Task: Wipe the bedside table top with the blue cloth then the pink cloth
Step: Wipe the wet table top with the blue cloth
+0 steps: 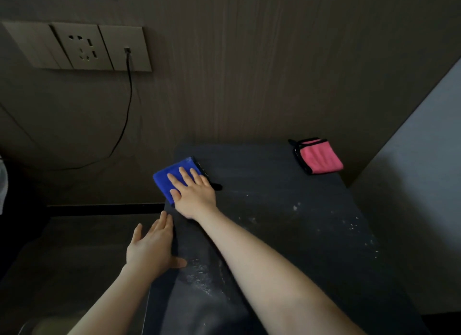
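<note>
We find both forearms bare and stretched forward. Our right hand [193, 193] lies palm down, fingers [185, 176] straight and slightly spread, thumb out to the left, wrist level with the forearm. Our left hand [152, 247] sits nearer and lower left, palm down, fingers together pointing away, thumb spread to the right. Neither hand is curled into a grip.

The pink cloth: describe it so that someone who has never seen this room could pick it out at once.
Find the dark bedside table top against the wood-panelled wall. At its far right corner, untouched, lies the pink cloth, folded into a small square with black edging. The only other cloth, the blue cloth, sits at the far left edge under the right hand.
</note>
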